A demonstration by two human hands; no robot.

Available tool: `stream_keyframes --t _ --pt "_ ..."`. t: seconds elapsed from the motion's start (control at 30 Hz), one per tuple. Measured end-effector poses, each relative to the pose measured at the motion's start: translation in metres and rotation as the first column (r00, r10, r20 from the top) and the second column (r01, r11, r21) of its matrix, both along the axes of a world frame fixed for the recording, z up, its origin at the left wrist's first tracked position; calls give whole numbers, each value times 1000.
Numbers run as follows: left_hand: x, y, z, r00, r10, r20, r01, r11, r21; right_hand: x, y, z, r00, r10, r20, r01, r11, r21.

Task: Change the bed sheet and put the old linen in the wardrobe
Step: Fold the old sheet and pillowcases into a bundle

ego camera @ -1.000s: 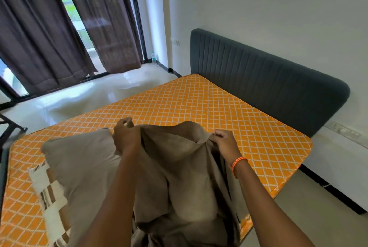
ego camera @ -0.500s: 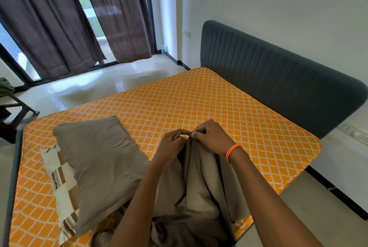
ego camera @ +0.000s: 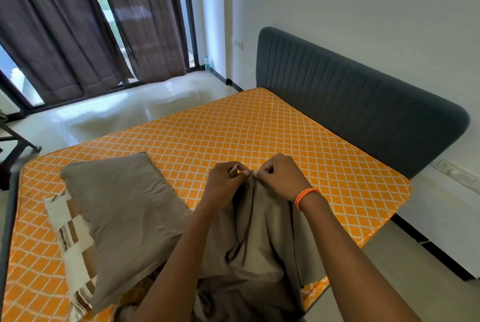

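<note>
A grey-brown bed sheet (ego camera: 255,238) hangs bunched in front of me over the near edge of the bare orange diamond-patterned mattress (ego camera: 233,129). My left hand (ego camera: 224,182) and my right hand (ego camera: 279,177) pinch its top edge side by side, thumbs almost touching. A grey-brown pillow (ego camera: 124,215) lies on the mattress to the left. It rests on a brown-and-white striped cloth (ego camera: 70,238).
A dark grey padded headboard (ego camera: 350,98) stands along the white wall on the right. Dark curtains (ego camera: 65,30) hang at the glass doors behind the bed, with pale glossy floor (ego camera: 109,116) between. A black frame (ego camera: 15,145) stands at the far left.
My hands were apart, holding the sheet spread open; they have come together at the top edge, so the sheet now hangs folded. My view has shifted slightly left and down.
</note>
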State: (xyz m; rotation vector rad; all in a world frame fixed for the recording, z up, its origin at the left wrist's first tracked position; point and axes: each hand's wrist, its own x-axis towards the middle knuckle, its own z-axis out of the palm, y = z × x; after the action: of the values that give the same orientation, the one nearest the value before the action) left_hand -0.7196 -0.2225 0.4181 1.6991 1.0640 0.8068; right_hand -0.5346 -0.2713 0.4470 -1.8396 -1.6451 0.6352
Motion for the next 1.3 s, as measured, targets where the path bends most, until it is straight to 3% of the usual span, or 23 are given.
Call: stream_keyframes --t 0.27,0.47,0.57,0.73,0.87,1.0,1.1,1.2,1.3 --pt "1 1 -5 999 -30 28 31 999 -19 0 3 -2 999 -50 -2 50 997 59" --pt "-1 0 -1 998 -47 -44 50 995 82 2 1 6 1000 25 -5 -24 997 72" --pt "0 6 0 993 40 -113 -22 987 159 3 -1 8 999 24 39 -26 999 47" --pt "13 12 17 931 320 -177 -255 916 311 -2 0 -9 937 -282 207 291 957 -12" --pt "20 16 33 883 453 -123 -384 848 366 2 -5 -17 875 -436 212 455 889 -52" --pt "27 22 50 853 522 -26 -457 768 448 -4 -13 -14 788 -553 270 541 832 126" --pt "32 28 64 823 567 33 -519 727 448 -16 -18 -18 800 -553 234 447 809 382" --pt "36 35 75 806 590 55 -550 710 439 -23 -24 -22 883 -461 88 391 827 403" --pt "38 38 81 814 579 59 -540 715 444 -24 -29 -22 888 -453 -82 439 778 449"
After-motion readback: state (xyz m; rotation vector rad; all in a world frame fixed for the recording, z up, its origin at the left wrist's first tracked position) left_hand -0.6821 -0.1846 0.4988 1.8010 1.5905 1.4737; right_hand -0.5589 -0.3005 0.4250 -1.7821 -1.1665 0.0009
